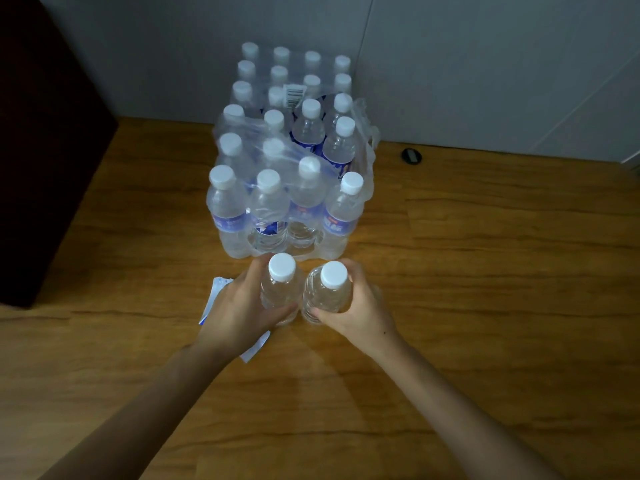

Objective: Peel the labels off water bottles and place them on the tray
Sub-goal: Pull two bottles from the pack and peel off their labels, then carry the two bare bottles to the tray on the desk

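Two clear water bottles with white caps and no labels stand side by side on the wooden table. My left hand grips the left bottle from its left side. Around the right bottle, my right hand is closed from the right. Peeled white and blue labels lie on the table under and beside my left hand, partly hidden by it. Just behind the two bottles stands a torn shrink-wrapped pack of labelled bottles. No tray is in view.
The wooden table runs to a grey wall at the back. A dark cabinet stands at the left edge. A small black round object lies near the wall, right of the pack.
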`<state>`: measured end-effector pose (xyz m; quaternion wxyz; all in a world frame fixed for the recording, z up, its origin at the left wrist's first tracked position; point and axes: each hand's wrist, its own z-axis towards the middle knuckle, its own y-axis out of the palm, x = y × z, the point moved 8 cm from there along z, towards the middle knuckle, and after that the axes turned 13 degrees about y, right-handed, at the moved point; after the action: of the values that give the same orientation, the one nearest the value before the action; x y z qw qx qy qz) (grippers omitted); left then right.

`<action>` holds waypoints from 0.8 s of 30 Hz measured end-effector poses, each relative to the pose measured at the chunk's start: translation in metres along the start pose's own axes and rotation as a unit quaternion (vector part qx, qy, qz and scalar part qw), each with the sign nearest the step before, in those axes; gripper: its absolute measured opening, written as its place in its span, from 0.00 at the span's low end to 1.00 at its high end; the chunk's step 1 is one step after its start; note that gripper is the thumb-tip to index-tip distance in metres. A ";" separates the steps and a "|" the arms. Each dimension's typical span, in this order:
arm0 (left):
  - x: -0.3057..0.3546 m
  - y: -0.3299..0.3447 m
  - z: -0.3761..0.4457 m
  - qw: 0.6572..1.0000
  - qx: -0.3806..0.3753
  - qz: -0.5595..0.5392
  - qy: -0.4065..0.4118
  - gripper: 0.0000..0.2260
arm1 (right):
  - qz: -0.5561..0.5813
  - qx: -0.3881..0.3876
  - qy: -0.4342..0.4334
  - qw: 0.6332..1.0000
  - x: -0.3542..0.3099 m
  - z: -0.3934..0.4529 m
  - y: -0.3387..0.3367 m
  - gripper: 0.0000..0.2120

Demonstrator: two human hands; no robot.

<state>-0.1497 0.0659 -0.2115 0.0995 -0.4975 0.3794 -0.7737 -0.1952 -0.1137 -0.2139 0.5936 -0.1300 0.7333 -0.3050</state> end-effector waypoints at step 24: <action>0.242 -0.271 0.042 0.989 0.016 -0.033 -0.143 0.27 | -0.090 -0.112 -0.044 0.989 -0.329 -0.034 -0.182 0.30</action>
<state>-0.1709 0.1045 0.1517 0.1352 -0.6138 0.3317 -0.7035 -0.1730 -0.0633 0.1597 0.5769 -0.2742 0.7215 -0.2672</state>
